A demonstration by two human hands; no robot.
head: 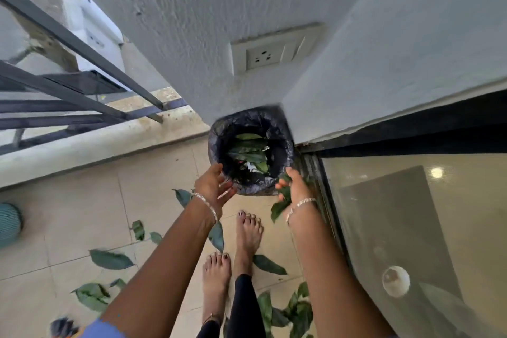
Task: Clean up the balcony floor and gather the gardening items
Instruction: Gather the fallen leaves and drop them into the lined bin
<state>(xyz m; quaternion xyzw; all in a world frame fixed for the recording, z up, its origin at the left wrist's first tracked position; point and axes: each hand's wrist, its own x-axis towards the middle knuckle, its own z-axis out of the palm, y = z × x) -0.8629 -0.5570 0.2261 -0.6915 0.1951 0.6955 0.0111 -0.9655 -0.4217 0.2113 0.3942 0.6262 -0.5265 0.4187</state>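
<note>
One round bin lined with a black plastic bag [252, 190] stands in the wall corner, with several leaves inside. The left hand [211, 184] hovers at its rim, grip released. The right hand [297, 189] grasps a bunch of green leaves [279, 207]. About eight loose leaves [111, 259] and one cluster lie on the beige tiled floor [82, 214].

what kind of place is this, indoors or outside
Most likely a home balcony, outdoors: a metal railing edges the tiled floor, a glass door stands on the right, and fallen leaves lie near a bag-lined bin.
</note>
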